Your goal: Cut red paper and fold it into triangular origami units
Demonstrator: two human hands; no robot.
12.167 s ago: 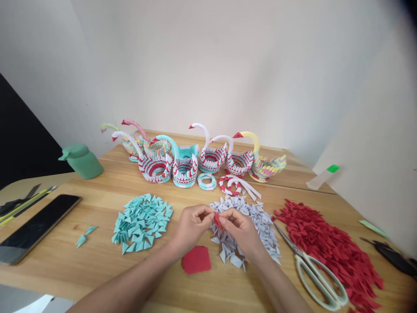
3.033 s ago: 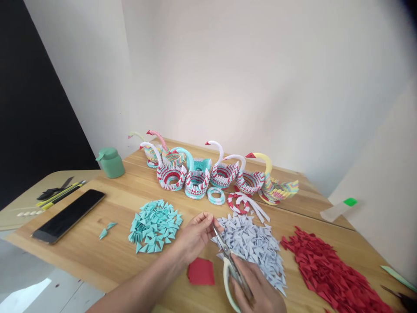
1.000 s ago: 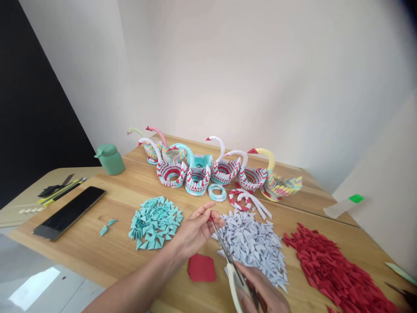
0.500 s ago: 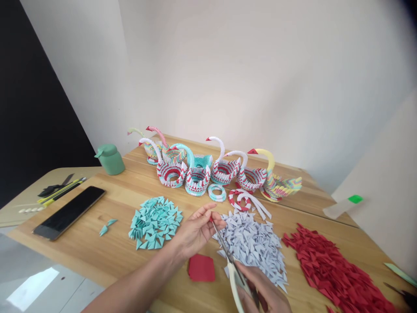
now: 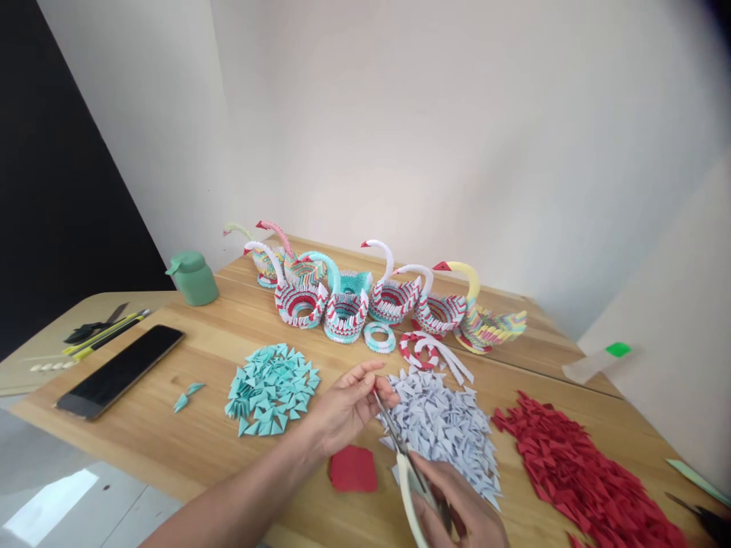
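Note:
My left hand pinches a tiny red piece, mostly hidden between thumb and fingers, its kind too small to make out. My right hand is wrapped round the handles of a pair of scissors with white grips. The narrow blades point up and left, their tips at the red piece in my left fingers. Below my left hand lies a stack of red paper squares. Behind the scissors spreads a pile of pale lilac folded paper triangles.
Teal triangles lie left, a red heap right. Several paper swans stand at the back with paper rings before them. A phone, a green jar and pens are at left. Another blade shows far right.
Hands and scissors have barely shifted; the scissor tips still meet the red piece in my left fingers. The view has moved very slightly.

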